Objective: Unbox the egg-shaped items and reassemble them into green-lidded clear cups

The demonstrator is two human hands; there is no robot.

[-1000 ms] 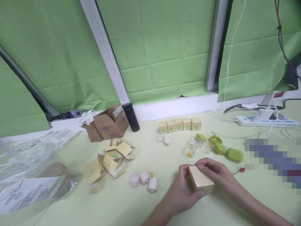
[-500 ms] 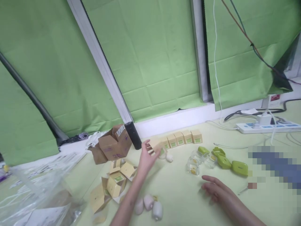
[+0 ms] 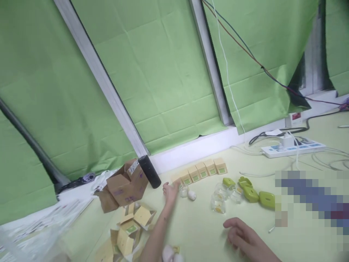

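Observation:
My left hand (image 3: 171,192) reaches to the left end of a row of small cardboard boxes (image 3: 203,172), its fingers round the end box (image 3: 176,179), which the hand partly hides. Beside it on the table are a clear cup-like piece (image 3: 184,191) and a small white rounded piece (image 3: 192,195). My right hand (image 3: 241,236) hovers over the table at the lower right, fingers loosely bent and apart, holding nothing. Nearest to it are clear plastic cases (image 3: 218,203) with yellow marks and several green plastic pieces (image 3: 250,194).
Opened cardboard boxes (image 3: 125,240) lie at the lower left, near white rounded pieces (image 3: 168,253). A brown carton (image 3: 127,187) and a black cylinder (image 3: 149,171) stand at the back left. A power strip (image 3: 294,148) with cables lies at the right. Green curtains (image 3: 169,72) hang behind.
My left hand has lowered the small box to the left end of the row. My right hand stays over the table. The view has shifted to the right.

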